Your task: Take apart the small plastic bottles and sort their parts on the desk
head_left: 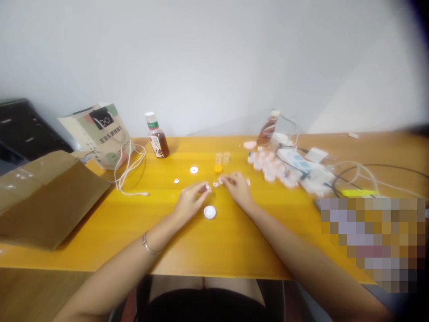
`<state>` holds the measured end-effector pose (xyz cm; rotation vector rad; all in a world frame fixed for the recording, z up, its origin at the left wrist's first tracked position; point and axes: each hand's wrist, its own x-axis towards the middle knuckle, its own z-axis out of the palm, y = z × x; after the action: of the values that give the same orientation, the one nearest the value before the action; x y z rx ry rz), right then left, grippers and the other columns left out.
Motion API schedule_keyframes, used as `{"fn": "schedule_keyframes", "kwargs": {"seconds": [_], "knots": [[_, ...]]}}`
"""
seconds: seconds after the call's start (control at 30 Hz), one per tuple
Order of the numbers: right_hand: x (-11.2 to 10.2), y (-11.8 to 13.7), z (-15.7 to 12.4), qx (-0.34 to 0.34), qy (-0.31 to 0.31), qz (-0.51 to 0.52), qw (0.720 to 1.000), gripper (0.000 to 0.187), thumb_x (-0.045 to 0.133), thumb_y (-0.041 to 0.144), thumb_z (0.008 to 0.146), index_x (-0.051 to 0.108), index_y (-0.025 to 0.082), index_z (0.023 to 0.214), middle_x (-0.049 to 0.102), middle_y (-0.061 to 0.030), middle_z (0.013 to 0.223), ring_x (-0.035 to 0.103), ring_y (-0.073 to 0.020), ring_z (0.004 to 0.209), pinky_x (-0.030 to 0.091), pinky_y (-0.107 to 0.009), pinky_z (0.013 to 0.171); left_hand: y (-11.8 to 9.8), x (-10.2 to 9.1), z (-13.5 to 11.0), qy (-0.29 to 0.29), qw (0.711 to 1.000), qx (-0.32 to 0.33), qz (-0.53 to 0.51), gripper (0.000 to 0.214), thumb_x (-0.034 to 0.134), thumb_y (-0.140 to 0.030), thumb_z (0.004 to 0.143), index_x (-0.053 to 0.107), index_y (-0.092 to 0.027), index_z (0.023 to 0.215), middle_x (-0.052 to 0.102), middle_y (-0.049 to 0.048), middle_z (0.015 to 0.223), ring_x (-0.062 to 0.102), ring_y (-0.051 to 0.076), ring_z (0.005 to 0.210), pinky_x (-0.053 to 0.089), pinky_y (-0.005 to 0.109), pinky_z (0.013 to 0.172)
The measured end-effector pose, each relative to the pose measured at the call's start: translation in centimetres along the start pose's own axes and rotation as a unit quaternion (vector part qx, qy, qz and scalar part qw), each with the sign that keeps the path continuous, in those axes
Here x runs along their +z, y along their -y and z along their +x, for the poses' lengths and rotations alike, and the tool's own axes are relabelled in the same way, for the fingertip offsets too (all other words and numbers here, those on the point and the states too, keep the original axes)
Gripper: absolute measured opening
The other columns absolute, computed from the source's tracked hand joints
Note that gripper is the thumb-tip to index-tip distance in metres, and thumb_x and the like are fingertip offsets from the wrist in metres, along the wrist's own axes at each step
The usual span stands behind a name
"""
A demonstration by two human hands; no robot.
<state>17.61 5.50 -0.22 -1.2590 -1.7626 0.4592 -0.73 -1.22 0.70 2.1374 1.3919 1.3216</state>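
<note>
Over the middle of the table, my left hand (191, 202) is closed, with a small clear-and-white piece (208, 187) pinched at its fingertips. Opposite it, my right hand (238, 188) pinches another small whitish piece (220, 180); its kind is too blurred to tell. Between the two hands lies a small pinkish-clear piece (215, 184). A round white lid-like disc (209, 212) rests just in front of my left fingers. Behind the hands are a yellow round cap (218, 168), two small clear cups (222, 157), a white ring (194, 170) and a little white piece (176, 181).
A brown paper bag (56, 197) and a printed bag (103, 134) stand left, beside a white cable (124, 174). Two drink bottles, one left (157, 136), one right (268, 129), are at the back. Several small clear containers (271, 167) and cables crowd the right.
</note>
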Motion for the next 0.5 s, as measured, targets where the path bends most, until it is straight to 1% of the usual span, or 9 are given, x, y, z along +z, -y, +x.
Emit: {"fn": "schedule_keyframes", "kwargs": {"seconds": [0.1, 0.2, 0.33, 0.5], "knots": [[1.1, -0.4, 0.0, -0.038, -0.003, -0.092, 0.995, 0.02, 0.057, 0.032, 0.078, 0.072, 0.023, 0.087, 0.056, -0.0082, 0.089, 0.049, -0.0221, 0.088, 0.039, -0.037, 0.08, 0.1, 0.2, 0.1, 0.002, 1.0, -0.009, -0.008, 0.022, 0.056, -0.029, 0.08, 0.062, -0.018, 0.099, 0.068, 0.0043, 0.089, 0.064, 0.015, 0.077, 0.051, 0.028, 0.078], [1.5, -0.6, 0.0, -0.034, 0.009, -0.14, 0.99, 0.019, 0.058, 0.033, 0.079, 0.072, 0.026, 0.09, 0.055, -0.0088, 0.095, 0.046, -0.0244, 0.095, 0.038, -0.039, 0.082, 0.2, 0.3, 0.1, 0.004, 1.0, -0.021, -0.02, 0.023, 0.057, -0.029, 0.08, 0.061, -0.018, 0.099, 0.068, 0.0048, 0.09, 0.064, 0.015, 0.078, 0.052, 0.029, 0.078], [1.5, -0.9, 0.0, -0.02, 0.023, -0.16, 0.987, 0.02, 0.057, 0.034, 0.079, 0.072, 0.027, 0.09, 0.055, -0.0089, 0.098, 0.045, -0.0252, 0.098, 0.038, -0.039, 0.084, 0.2, 0.4, 0.2, 0.011, 0.999, -0.022, -0.024, 0.023, 0.057, -0.029, 0.08, 0.062, -0.018, 0.098, 0.068, 0.0047, 0.09, 0.064, 0.015, 0.077, 0.052, 0.029, 0.077], [1.6, -1.1, 0.1, -0.018, 0.025, -0.159, 0.987, 0.021, 0.057, 0.033, 0.078, 0.071, 0.026, 0.093, 0.056, -0.009, 0.098, 0.046, -0.025, 0.097, 0.038, -0.04, 0.084, 0.2, 0.5, 0.1, 0.008, 0.999, -0.018, -0.026, 0.022, 0.056, -0.029, 0.08, 0.062, -0.018, 0.098, 0.068, 0.0041, 0.089, 0.064, 0.014, 0.077, 0.052, 0.028, 0.077]]}}
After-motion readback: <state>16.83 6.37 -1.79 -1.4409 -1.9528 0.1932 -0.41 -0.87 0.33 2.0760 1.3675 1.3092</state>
